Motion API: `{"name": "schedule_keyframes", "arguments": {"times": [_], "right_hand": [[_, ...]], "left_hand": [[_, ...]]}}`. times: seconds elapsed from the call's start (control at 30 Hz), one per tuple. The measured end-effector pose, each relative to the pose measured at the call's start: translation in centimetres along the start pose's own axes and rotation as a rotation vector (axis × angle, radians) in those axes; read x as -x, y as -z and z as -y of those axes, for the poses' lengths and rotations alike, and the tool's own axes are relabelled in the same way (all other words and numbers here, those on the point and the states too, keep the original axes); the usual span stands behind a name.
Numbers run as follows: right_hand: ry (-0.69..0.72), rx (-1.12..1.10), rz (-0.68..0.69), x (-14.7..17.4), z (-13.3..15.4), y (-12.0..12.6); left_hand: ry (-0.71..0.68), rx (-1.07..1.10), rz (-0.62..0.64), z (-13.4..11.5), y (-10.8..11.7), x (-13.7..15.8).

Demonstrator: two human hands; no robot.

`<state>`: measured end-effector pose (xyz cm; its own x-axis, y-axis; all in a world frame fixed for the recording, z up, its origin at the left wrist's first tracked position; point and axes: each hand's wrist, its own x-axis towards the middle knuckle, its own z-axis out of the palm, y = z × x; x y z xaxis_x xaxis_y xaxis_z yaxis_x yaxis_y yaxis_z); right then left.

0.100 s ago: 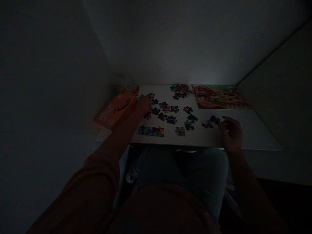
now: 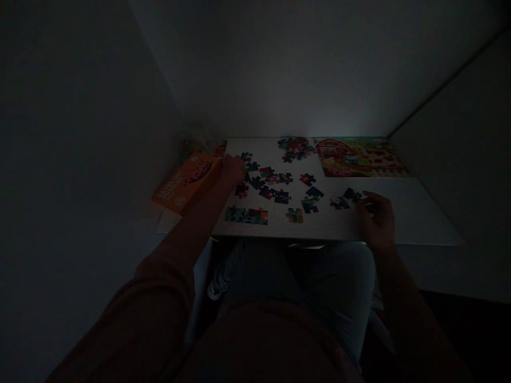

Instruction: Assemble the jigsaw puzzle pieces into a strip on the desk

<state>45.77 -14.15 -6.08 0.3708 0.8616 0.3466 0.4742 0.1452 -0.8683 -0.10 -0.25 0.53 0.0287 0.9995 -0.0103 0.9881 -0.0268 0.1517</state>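
Observation:
The light is very dim. My left hand [image 2: 233, 170] is at the left side of the loose puzzle pieces, its fingers bent down and closed at the tips; whatever they hold is hidden. A dark reddish puzzle piece [image 2: 241, 190] lies just below it, and a dark blue piece [image 2: 256, 182] is to its right. My right hand [image 2: 376, 217] rests at the table's right part with curled but parted fingers, nothing seen in them. Close to its fingertips lies a dark piece [image 2: 352, 194], touching or nearly touching a paler piece [image 2: 339, 202].
A joined strip of pieces [image 2: 246, 215] lies near the front edge of the white table [image 2: 423, 223]. An orange puzzle box [image 2: 186, 183] stands left, with a clear plastic bag [image 2: 203, 142] behind. A piece pile [image 2: 296, 148] and a farm picture [image 2: 361, 158] are at the back.
My left hand has shifted very slightly left, and the dark blue piece beside it has turned a little. The reddish piece below the hand shows more fully. My right hand is nearly still.

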Motion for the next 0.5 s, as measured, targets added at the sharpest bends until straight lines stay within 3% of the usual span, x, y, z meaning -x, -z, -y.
{"name": "schedule_keyframes", "arguments": {"times": [0.2, 0.33, 0.4, 0.5], "right_hand": [[-0.05, -0.02, 0.06, -0.2, -0.9, 0.5], [-0.048, 0.018, 0.092, -0.2, -1.0, 0.5], [-0.044, 0.027, 0.097, -0.2, -0.9, 0.4], [-0.041, 0.07, 0.122, -0.1, -0.5, 0.2]], "left_hand": [[0.039, 0.105, -0.081, 0.3, 1.5, 0.5], [-0.034, 0.625, -0.225, 0.6, 2.6, 2.0], [-0.031, 0.864, -0.198, 0.4, 3.0, 3.6], [-0.028, 1.051, -0.152, 0.1, 3.2, 6.9]]}}
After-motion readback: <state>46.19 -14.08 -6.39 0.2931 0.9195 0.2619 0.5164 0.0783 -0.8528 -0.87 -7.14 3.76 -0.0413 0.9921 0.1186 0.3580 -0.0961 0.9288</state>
